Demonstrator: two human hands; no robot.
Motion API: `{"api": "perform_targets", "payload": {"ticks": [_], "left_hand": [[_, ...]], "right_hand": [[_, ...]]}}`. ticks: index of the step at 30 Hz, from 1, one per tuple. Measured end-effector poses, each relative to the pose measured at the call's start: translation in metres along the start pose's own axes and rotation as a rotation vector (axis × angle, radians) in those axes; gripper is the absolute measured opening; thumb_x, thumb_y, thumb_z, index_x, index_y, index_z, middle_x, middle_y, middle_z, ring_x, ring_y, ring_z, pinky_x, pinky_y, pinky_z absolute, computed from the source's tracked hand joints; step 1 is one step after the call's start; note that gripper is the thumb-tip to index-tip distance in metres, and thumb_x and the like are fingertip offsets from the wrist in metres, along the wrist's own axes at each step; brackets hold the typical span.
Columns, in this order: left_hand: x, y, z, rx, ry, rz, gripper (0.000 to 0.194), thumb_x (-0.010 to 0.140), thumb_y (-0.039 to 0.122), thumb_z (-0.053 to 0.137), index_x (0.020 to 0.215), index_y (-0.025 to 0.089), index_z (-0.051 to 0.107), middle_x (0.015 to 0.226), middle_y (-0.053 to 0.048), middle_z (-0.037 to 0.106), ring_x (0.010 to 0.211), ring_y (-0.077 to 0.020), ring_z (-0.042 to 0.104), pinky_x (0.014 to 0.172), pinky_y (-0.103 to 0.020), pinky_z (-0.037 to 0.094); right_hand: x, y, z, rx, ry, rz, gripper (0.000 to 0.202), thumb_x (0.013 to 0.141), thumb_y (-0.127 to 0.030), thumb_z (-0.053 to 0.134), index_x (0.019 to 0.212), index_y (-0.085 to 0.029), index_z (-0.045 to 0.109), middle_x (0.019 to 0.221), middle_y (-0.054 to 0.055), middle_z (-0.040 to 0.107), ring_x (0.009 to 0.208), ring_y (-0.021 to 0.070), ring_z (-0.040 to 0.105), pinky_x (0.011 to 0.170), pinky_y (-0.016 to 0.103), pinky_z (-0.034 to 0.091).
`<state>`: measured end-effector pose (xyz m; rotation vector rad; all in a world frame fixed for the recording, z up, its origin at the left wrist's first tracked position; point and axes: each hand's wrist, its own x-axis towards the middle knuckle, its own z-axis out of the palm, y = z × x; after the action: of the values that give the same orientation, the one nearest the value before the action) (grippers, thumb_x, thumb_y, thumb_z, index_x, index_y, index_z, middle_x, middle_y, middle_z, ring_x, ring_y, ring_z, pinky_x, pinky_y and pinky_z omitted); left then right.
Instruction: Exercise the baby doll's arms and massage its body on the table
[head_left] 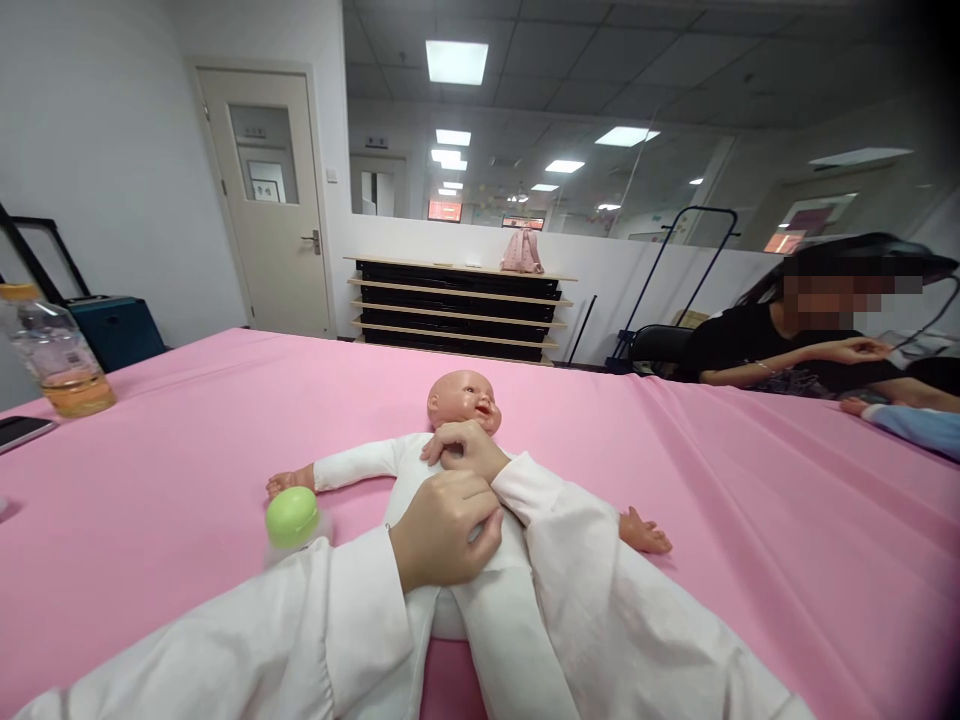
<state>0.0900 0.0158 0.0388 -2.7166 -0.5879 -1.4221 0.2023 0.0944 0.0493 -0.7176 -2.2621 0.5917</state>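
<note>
I am pressing my left hand point(446, 530) closed on the belly of the baby doll point(450, 470) lying face-up on the pink table point(150, 500), steadying it while my right hand point(461, 448) is pinching its collar.

This place looks like a training room inside an office building. The ceiling point(615, 70) has square panels with flat light panels point(456, 61) set into it. A plain white door point(264, 200) with a small window and a paper notice stands in the left wall. A long glass partition point(570, 170) shows another room with more ceiling lights behind it. Under the glass stands a low rack point(459, 308) of dark trays on wooden shelves. The wide bench point(150, 470) is covered with a pink cloth, and a baby doll point(450, 470) in white clothes lies on it. Another person point(795, 340) sits at the same bench on the right.
</note>
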Motion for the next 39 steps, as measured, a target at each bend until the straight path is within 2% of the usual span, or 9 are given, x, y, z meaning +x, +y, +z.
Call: {"api": "perform_targets", "payload": {"ticks": [4, 8, 13, 19, 21, 24, 29, 34, 39], "left_hand": [[-0.002, -0.002, 0.002, -0.186, -0.069, 0.236, 0.020, 0.077, 0.015, 0.038, 0.059, 0.018, 0.046, 0.055, -0.003, 0.056, 0.053, -0.0116, 0.051, 0.051, -0.024, 0.039], [0.002, -0.001, 0.001, -0.335, -0.221, 0.269, 0.018, 0.077, 0.014, 0.039, 0.072, 0.016, 0.056, 0.078, -0.007, 0.068, 0.076, -0.0140, 0.061, 0.069, -0.025, 0.048], [0.006, 0.000, -0.003, -0.251, -0.323, 0.082, 0.021, 0.076, 0.012, 0.044, 0.083, 0.018, 0.063, 0.091, -0.001, 0.069, 0.090, -0.0146, 0.060, 0.086, -0.029, 0.043], [0.004, 0.000, 0.000, 0.033, -0.140, -0.246, 0.019, 0.079, 0.015, 0.042, 0.068, 0.016, 0.058, 0.070, -0.003, 0.063, 0.070, -0.0157, 0.055, 0.068, -0.031, 0.041], [0.003, 0.000, 0.000, 0.121, -0.048, -0.287, 0.022, 0.079, 0.016, 0.040, 0.061, 0.016, 0.052, 0.063, -0.004, 0.057, 0.065, -0.0155, 0.050, 0.061, -0.030, 0.038], [0.002, 0.000, -0.001, 0.144, 0.005, -0.158, 0.022, 0.076, 0.015, 0.040, 0.056, 0.017, 0.046, 0.056, -0.003, 0.051, 0.058, -0.0142, 0.043, 0.054, -0.028, 0.034], [0.002, 0.002, -0.004, -0.028, -0.180, 0.201, 0.021, 0.076, 0.016, 0.037, 0.058, 0.018, 0.049, 0.053, -0.002, 0.050, 0.052, -0.0126, 0.042, 0.050, -0.028, 0.031], [0.007, 0.002, -0.007, -0.222, -0.367, 0.200, 0.020, 0.081, 0.019, 0.039, 0.079, 0.017, 0.059, 0.083, -0.005, 0.065, 0.077, -0.0153, 0.056, 0.070, -0.028, 0.042], [0.008, 0.002, -0.006, -0.207, -0.412, 0.123, 0.024, 0.085, 0.022, 0.039, 0.087, 0.018, 0.062, 0.092, -0.003, 0.067, 0.088, -0.0166, 0.057, 0.078, -0.030, 0.042]], "right_hand": [[-0.001, -0.011, 0.002, -0.060, -0.126, -0.013, 0.034, 0.060, 0.002, 0.041, 0.069, -0.017, 0.068, 0.076, 0.000, 0.070, 0.073, 0.0122, 0.064, 0.071, 0.023, 0.049], [-0.001, -0.010, -0.002, -0.109, -0.161, -0.049, 0.037, 0.064, 0.000, 0.042, 0.081, -0.017, 0.069, 0.085, 0.001, 0.070, 0.084, 0.0135, 0.064, 0.080, 0.025, 0.049], [0.000, 0.009, -0.011, -0.105, -0.083, 0.010, 0.045, 0.063, 0.002, 0.035, 0.090, -0.014, 0.068, 0.104, 0.006, 0.066, 0.104, 0.0148, 0.058, 0.096, 0.032, 0.043], [-0.001, 0.018, -0.009, 0.049, 0.047, 0.041, 0.038, 0.059, 0.002, 0.034, 0.072, -0.014, 0.066, 0.088, 0.005, 0.069, 0.091, 0.0148, 0.063, 0.088, 0.032, 0.048], [-0.001, 0.015, -0.008, 0.131, 0.079, 0.050, 0.031, 0.058, 0.001, 0.036, 0.061, -0.014, 0.063, 0.075, 0.004, 0.069, 0.084, 0.0157, 0.065, 0.080, 0.030, 0.051], [0.000, 0.007, -0.008, 0.197, 0.060, 0.090, 0.027, 0.058, 0.001, 0.038, 0.054, -0.014, 0.060, 0.062, 0.002, 0.066, 0.071, 0.0147, 0.065, 0.069, 0.026, 0.052], [0.001, -0.007, -0.005, 0.002, -0.119, 0.037, 0.035, 0.061, 0.002, 0.038, 0.069, -0.014, 0.068, 0.072, 0.001, 0.069, 0.071, 0.0124, 0.064, 0.068, 0.023, 0.050], [0.003, -0.004, -0.001, -0.148, -0.199, -0.088, 0.045, 0.062, 0.003, 0.038, 0.089, -0.017, 0.069, 0.096, 0.002, 0.068, 0.098, 0.0149, 0.060, 0.091, 0.028, 0.045], [0.005, 0.008, 0.001, -0.095, -0.171, -0.063, 0.045, 0.064, 0.003, 0.036, 0.090, -0.017, 0.068, 0.099, 0.003, 0.067, 0.103, 0.0142, 0.058, 0.096, 0.031, 0.042]]}}
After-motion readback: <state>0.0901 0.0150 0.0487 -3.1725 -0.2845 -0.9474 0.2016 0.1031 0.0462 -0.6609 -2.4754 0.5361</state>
